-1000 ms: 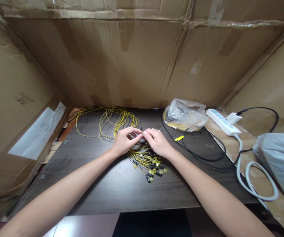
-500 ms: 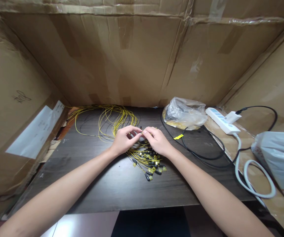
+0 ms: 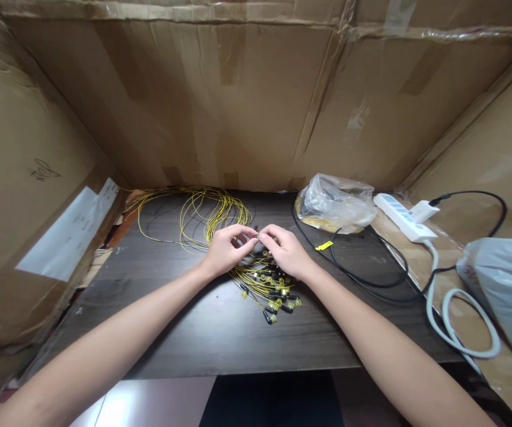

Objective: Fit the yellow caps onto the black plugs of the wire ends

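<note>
My left hand [image 3: 228, 249] and my right hand [image 3: 283, 248] meet fingertip to fingertip above a bundle of thin yellow wires [image 3: 249, 286]. Each pinches with thumb and forefinger at a small wire end, mostly covered by the fingers, so its exact shape cannot be made out. Below my hands the wires fan out into several black connectors with clear yellow caps [image 3: 276, 305], lying on the dark table [image 3: 184, 338]. Behind my left hand, the long part of the yellow wires [image 3: 224, 209] loops back and leftward.
A clear plastic bag [image 3: 338, 201] sits at the back right, near a black cable [image 3: 362, 281] with a yellow tag [image 3: 324, 245]. Farther right are a white power strip [image 3: 402, 219], its coiled white cord [image 3: 473, 354] and a pale plastic bag [image 3: 505, 290]. Cardboard walls [image 3: 171, 107] surround the table.
The whole view has shifted slightly, so things appear a little farther right. My right hand's fingers have bent a little at the pinch; both hands stay together over the wires.
</note>
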Demonstrator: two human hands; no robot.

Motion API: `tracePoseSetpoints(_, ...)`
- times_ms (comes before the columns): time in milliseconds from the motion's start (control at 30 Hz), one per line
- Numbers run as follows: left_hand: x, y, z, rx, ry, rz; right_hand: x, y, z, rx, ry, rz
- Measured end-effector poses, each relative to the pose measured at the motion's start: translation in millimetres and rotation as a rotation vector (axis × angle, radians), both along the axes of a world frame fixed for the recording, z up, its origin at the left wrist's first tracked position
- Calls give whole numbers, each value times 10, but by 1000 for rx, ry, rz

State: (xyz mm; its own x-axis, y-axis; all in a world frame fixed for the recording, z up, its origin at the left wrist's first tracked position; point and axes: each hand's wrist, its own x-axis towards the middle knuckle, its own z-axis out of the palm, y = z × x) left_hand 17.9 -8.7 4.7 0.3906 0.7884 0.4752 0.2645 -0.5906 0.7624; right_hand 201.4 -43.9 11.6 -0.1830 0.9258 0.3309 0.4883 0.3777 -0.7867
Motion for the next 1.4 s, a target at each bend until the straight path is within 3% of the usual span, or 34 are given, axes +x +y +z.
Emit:
tracePoseSetpoints(433, -9, 6, -11, -8, 17, -13, -6, 9, -16, -23, -87, -6)
tracePoseSetpoints(667, -8, 33, -29, -52, -16, 1, -15, -15, 15, 3, -31, -19)
tracePoseSetpoints(1400, -5, 0, 13, -5, 26, -6, -12, -14, 11, -6, -66, -25)
